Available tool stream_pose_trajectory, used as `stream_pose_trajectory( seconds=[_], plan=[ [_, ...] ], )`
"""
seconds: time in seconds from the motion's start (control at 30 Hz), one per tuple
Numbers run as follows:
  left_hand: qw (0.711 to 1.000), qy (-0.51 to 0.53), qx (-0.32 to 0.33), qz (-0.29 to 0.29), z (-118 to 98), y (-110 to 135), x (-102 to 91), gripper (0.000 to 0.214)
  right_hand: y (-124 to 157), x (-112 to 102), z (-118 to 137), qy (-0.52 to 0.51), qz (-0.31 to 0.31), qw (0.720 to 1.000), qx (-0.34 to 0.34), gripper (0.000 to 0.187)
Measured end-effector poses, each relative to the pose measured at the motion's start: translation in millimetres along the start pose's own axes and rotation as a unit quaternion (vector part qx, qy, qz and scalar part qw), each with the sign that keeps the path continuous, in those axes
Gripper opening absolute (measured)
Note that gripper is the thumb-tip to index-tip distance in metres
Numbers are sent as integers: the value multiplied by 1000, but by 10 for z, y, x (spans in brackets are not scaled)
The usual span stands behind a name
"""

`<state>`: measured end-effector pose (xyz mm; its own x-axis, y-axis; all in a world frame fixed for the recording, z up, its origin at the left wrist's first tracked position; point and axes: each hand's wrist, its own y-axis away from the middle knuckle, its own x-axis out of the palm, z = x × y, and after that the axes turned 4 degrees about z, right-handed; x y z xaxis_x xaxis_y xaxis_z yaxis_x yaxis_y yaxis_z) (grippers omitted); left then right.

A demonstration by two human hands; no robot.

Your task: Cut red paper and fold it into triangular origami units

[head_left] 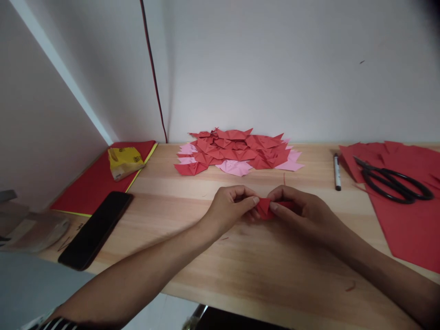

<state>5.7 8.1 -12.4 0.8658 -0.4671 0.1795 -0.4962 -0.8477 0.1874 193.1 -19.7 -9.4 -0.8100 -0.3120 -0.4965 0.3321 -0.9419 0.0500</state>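
Between my two hands is a small piece of folded red paper [264, 207], held just above the wooden table. My left hand [234, 204] pinches its left side between thumb and fingers. On the other side, the thumb and fingers of my right hand [298, 207] grip the paper, and part of it shows under that palm. My fingers hide some of the folds. Beyond my hands, against the wall, lies a heap of folded red paper pieces [237, 145], with pink folded pieces [235, 167] among them.
At right, black-handled scissors [395, 183] lie on red paper sheets [405, 224], beside a marker pen [337, 172]. A black phone [96, 229] lies at left, near a yellow packet [125, 161] on a red sheet stack [82, 188]. Paper scraps dot the wooden table [268, 270].
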Motion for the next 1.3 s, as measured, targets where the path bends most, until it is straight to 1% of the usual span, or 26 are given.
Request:
stream_pose_trajectory(
  seconds=[0.13,0.23,0.33,0.43,0.6,0.77,0.9,1.0,1.13,1.23,1.3],
  plan=[
    [1000,6,12,19,21,0,-17,10,-7,-5,-17,7,-8,1000,4,17],
    [1000,13,0,25,30,9,-2,11,-3,-10,-14,10,-17,1000,5,16],
    [999,35,-8,21,48,23,31,17,9,-4,26,5,-34,999,20,13],
    [999,46,-3,16,68,28,53,18,23,9,87,4,-47,998,31,11],
    [999,39,3,10,69,24,55,15,39,19,138,27,-80,996,17,11],
    [999,25,40,14,73,47,78,14,49,12,132,80,-94,992,-32,9],
    [997,27,78,3,74,74,107,18,58,15,136,62,-81,995,-22,11],
    [996,9,91,-4,67,79,112,12,59,18,128,21,-60,998,-7,11],
    [996,-26,87,-12,65,86,106,9,47,11,127,-5,-51,999,3,8],
    [988,-107,103,-30,52,114,111,15,44,0,154,-9,-34,999,17,12],
    [980,-161,113,-40,35,136,119,16,46,-6,169,-11,-25,1000,14,13]
  ],
)
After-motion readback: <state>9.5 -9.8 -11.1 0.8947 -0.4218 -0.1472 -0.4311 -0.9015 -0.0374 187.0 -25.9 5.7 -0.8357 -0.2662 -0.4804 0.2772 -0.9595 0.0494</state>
